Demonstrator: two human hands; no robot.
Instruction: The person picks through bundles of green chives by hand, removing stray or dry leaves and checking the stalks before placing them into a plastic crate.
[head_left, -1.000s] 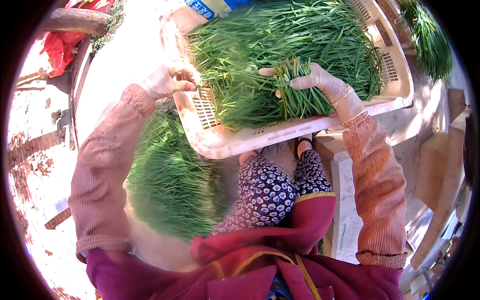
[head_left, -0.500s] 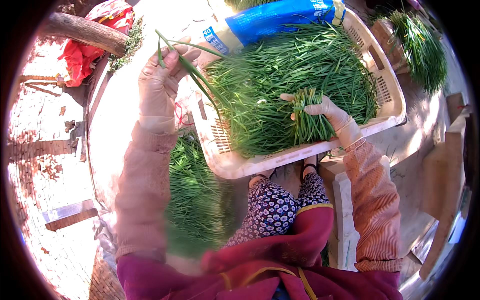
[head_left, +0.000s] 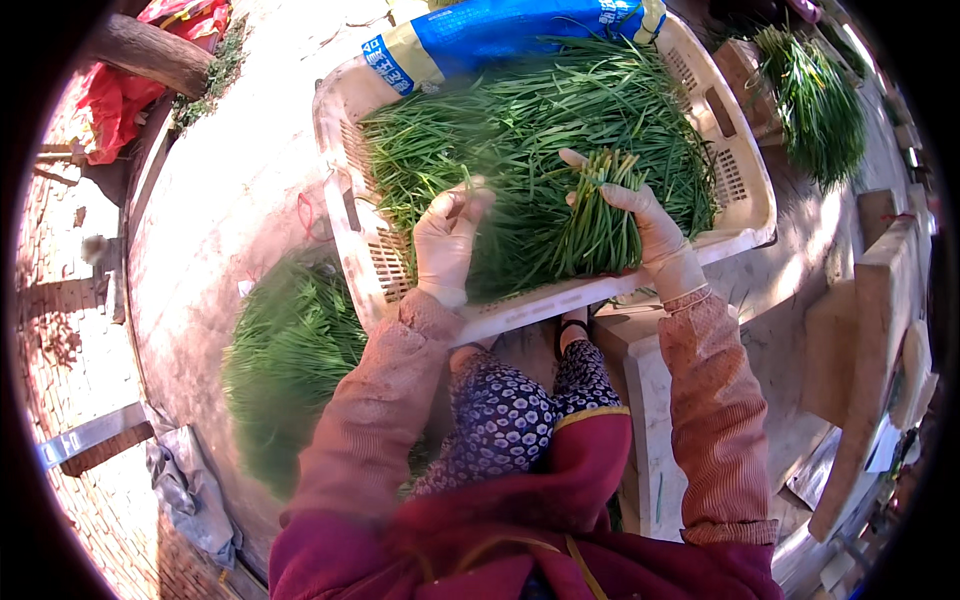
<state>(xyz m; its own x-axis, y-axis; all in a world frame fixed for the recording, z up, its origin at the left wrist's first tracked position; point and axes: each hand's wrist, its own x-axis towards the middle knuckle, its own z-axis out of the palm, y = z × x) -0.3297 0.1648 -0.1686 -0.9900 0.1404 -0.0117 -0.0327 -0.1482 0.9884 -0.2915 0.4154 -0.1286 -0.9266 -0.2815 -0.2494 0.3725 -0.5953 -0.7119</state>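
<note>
A bundle of garlic chives (head_left: 598,225), its pale cut ends pointing up, is gripped in my gloved right hand (head_left: 655,228). That hand is over the near right part of a white plastic crate (head_left: 560,302). Loose garlic chives (head_left: 560,110) with long flat green leaves fill the crate. My gloved left hand (head_left: 447,245) is raised over the crate's near left side, its fingers pinched together. Whatever it may hold is too blurred to make out.
A blue and cream sack (head_left: 500,38) lies along the crate's far edge. Cut chives (head_left: 290,340) are heaped on the ground at left, and another bunch (head_left: 815,110) hangs over a block at far right. A wooden log (head_left: 155,52) and red plastic (head_left: 115,110) lie far left.
My left hand has moved right and nearer, from beyond the crate's left edge to over it. The loose chive stalks it held no longer show clearly. My right hand keeps the bundle.
</note>
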